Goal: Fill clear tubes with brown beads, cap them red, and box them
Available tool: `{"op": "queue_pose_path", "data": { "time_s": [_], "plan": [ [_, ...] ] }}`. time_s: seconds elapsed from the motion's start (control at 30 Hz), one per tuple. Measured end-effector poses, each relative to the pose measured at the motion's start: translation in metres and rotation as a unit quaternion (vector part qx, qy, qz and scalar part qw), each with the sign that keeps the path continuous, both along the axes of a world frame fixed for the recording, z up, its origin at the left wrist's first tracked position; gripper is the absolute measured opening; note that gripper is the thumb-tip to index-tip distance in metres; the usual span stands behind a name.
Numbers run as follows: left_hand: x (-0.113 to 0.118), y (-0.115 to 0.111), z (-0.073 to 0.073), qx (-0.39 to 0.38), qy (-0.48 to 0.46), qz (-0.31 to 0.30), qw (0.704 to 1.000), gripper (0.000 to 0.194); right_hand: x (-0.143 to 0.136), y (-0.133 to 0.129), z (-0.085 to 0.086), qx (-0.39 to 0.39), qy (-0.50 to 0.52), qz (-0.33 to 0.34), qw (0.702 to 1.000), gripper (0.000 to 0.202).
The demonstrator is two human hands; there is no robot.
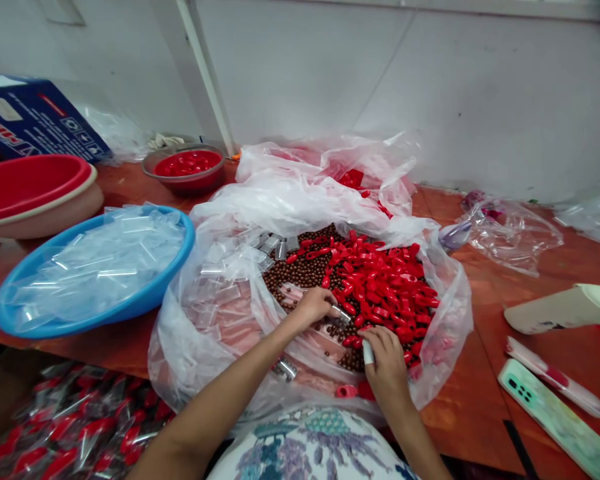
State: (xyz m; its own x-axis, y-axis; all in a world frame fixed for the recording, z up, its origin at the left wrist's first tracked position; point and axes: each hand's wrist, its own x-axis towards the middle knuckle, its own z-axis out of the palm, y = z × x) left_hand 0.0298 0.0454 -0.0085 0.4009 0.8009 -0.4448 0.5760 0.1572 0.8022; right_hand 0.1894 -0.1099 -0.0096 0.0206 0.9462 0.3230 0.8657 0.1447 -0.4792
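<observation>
My left hand (316, 307) pinches a small clear plastic tube (341, 316) over brown beads (300, 275) heaped in a large translucent plastic bag (180, 360). To its right, my right hand (386, 357) has its fingers bent down and closed on a red plastic piece at the near edge of a pile of glossy red plastic pieces (380, 287). A white wrap covers one of its digits. Another clear tube (285, 369) lies on the bag below my left wrist. More clear tubes (275, 245) rest at the far left of the beads.
A blue basin (187, 250) of clear plastic sleeves stands left, with red and cream basins (35, 190) behind it. A bowl (220, 175) holds red pieces. Filled packets (75, 427) lie below left. A phone (555, 413) and cup (555, 310) lie right.
</observation>
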Motion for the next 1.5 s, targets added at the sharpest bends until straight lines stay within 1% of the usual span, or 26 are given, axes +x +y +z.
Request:
{"op": "queue_pose_path", "data": {
  "time_s": [0.1,0.2,0.37,0.53,0.63,0.73,0.8,0.87,0.93,1.07,1.17,1.27,1.33,1.37,1.4,1.43,1.5],
  "plan": [
    [0.006,-0.007,-0.003,-0.031,-0.022,-0.012,0.999,0.025,0.003,-0.002,0.002,0.008,-0.004,-0.039,0.999,0.034],
    [0.009,-0.012,-0.005,-0.064,-0.059,-0.019,0.996,0.023,0.006,-0.002,0.004,0.012,-0.008,-0.054,0.998,0.028],
    [0.010,-0.020,-0.008,-0.135,-0.124,-0.024,0.983,0.025,0.009,-0.002,0.006,0.030,0.015,-0.071,0.997,0.027],
    [0.009,-0.027,-0.003,-0.185,-0.199,-0.002,0.962,0.037,0.013,-0.001,0.006,0.037,0.037,-0.081,0.995,0.029],
    [0.003,-0.031,0.004,-0.210,-0.241,0.022,0.948,0.041,0.016,-0.002,0.005,0.023,0.022,-0.058,0.998,0.035],
    [-0.007,-0.036,0.011,-0.235,-0.278,0.040,0.931,0.045,0.020,-0.001,0.005,-0.008,-0.012,0.008,1.000,0.043],
    [-0.016,-0.041,0.015,-0.265,-0.313,0.058,0.910,0.049,0.023,0.000,0.005,-0.027,-0.037,0.032,0.998,0.042],
    [-0.025,-0.046,0.020,-0.294,-0.346,0.088,0.887,0.048,0.027,0.002,0.003,-0.032,-0.051,0.032,0.998,0.040],
    [-0.035,-0.052,0.024,-0.308,-0.365,0.114,0.871,0.044,0.032,0.004,0.001,-0.031,-0.050,0.034,0.998,0.039],
    [-0.048,-0.064,0.033,-0.306,-0.400,0.140,0.852,0.038,0.041,0.007,-0.003,-0.044,-0.023,0.039,0.998,0.037],
    [-0.052,-0.072,0.037,-0.303,-0.413,0.145,0.846,0.033,0.044,0.009,0.001,-0.072,0.003,0.042,0.997,0.035],
    [-0.051,-0.079,0.036,-0.300,-0.407,0.154,0.849,0.038,0.043,0.009,0.010,-0.088,0.056,0.020,0.994,0.029],
    [-0.051,-0.082,0.034,-0.295,-0.399,0.153,0.855,0.046,0.038,0.010,0.016,-0.088,0.137,-0.010,0.987,0.026],
    [-0.050,-0.084,0.032,-0.291,-0.396,0.148,0.858,0.049,0.035,0.010,0.019,-0.089,0.191,-0.029,0.977,0.025],
    [-0.049,-0.086,0.030,-0.285,-0.395,0.143,0.861,0.051,0.031,0.011,0.021,-0.094,0.254,-0.051,0.961,0.026],
    [-0.049,-0.088,0.028,-0.279,-0.394,0.137,0.865,0.052,0.026,0.012,0.023,-0.103,0.320,-0.075,0.939,0.028],
    [-0.046,-0.091,0.025,-0.270,-0.388,0.127,0.872,0.052,0.014,0.015,0.025,-0.134,0.450,-0.110,0.876,0.034]
  ]
}}
